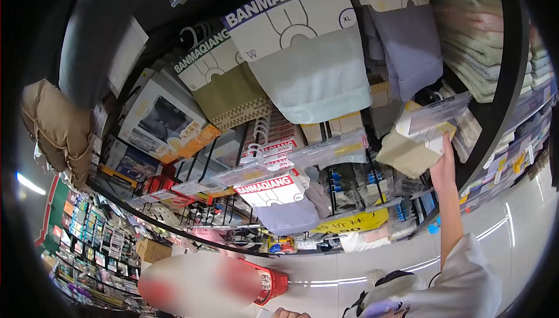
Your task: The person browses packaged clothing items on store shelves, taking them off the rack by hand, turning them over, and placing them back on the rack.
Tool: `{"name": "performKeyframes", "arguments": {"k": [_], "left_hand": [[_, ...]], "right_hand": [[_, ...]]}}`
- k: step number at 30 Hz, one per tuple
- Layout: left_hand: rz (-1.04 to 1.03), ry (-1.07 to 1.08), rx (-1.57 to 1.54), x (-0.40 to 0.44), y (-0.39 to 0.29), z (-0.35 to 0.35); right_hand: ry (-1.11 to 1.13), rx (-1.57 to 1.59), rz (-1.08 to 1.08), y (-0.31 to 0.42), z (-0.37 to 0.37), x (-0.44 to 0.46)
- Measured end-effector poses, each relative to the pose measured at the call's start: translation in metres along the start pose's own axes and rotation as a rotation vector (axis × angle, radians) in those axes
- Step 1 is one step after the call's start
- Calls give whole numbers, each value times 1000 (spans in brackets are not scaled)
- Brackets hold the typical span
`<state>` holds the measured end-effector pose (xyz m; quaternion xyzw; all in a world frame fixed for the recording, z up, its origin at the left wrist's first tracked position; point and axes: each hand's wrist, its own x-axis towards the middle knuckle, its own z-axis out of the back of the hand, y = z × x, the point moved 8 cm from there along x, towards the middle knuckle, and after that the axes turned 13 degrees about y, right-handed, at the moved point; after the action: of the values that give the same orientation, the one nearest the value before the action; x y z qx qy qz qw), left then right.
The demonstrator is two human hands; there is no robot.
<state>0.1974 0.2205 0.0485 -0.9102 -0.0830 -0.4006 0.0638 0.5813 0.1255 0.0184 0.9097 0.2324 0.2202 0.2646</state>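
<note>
My right hand (443, 164) reaches up from a white sleeve at the right. It grips the edge of a cream-coloured garment pack (410, 149) with a white and yellow card. A clear plastic price holder (439, 114) overlaps the top of this pack. At the bottom edge, only the knuckles of my left hand (289, 313) show, curled, with a white edge beside them; what it holds is cut off. Above hangs a pale blue garment pack (320, 79) marked BANMAQIANG XL, near an olive one (230, 97) and a lilac one (407, 47).
Folded towels (471, 38) are stacked at the upper right behind a black shelf edge (501, 108). Boxed goods (169, 120) stand at left. Below are a yellow price sign (352, 222), a red basket (272, 286) and a partly blurred shape beside it.
</note>
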Motion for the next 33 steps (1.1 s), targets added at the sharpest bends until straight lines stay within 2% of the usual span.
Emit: {"name": "performKeyframes", "arguments": {"k": [5,13,20,21,22,24,28,30,32,33], "left_hand": [[-64,-111,43,-13,7,-15],[-98,-219,122,-8,-9,-27],[-219,-289,213,-17,-17,-34],[-244,-298,223,-20,-15,-36],[-276,-300,233,-23,-14,-36],[-362,-285,257,-28,-7,-36],[-603,-231,339,-45,19,-36],[-631,-108,254,-42,20,-34],[-596,-72,249,-41,20,-31],[-618,-59,255,-43,18,-30]], "right_hand": [[64,95,9,-9,-8,36],[111,-140,28,-33,25,73],[230,-52,-77,-42,45,80],[164,-109,-95,-51,67,81],[187,-116,-110,-52,57,74],[-14,-306,-77,-41,49,60],[43,-56,-44,-40,84,79],[-79,54,4,-25,105,87],[-222,-18,-4,-4,66,74],[-200,-26,-15,-6,49,71]]}}
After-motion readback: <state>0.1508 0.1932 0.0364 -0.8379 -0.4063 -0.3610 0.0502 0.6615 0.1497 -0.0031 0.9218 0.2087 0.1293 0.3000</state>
